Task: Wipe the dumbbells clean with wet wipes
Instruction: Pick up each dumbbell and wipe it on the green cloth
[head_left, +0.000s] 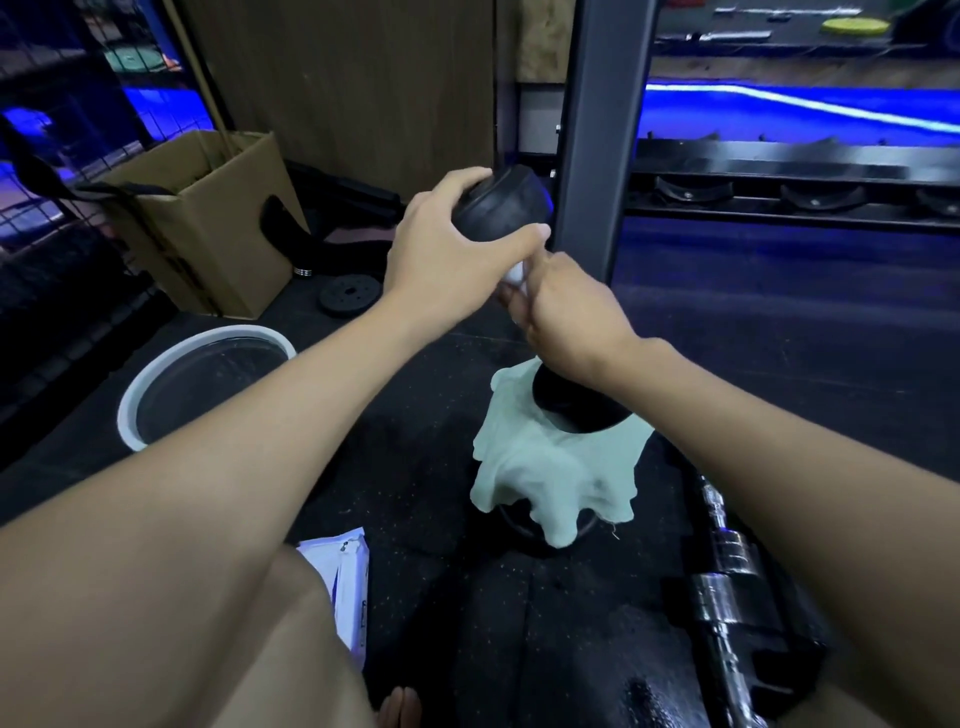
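Nearest to me, below my left forearm, a white wet-wipe packet (340, 587) lies flat on the black rubber floor (431, 467). Under my right forearm I note a chrome bar (727, 587) lying on the floor.

Just below my right hand, a pale green cloth (550, 483) is draped over a dark rounded object; the lower head of the black dumbbell (501, 208) sits on top of that cloth. The dumbbell stands upright, tilted slightly.

My right hand (566, 306) is curled round the dumbbell's handle with a white wet wipe (517, 273) pinched against it; only a small patch of the wipe shows between the two hands. The handle itself is hidden by my fingers.

My left hand (452, 249), just above and touching the right, grips the upper head of the dumbbell, fingers wrapped over its top and thumb along its underside.

Left of the left forearm: a white-rimmed basin (156, 374). Further out on that side, a small black weight plate (349, 295) and an open cardboard box (208, 218). Beyond the hands, a dark steel upright (597, 130) and a rack (795, 182).
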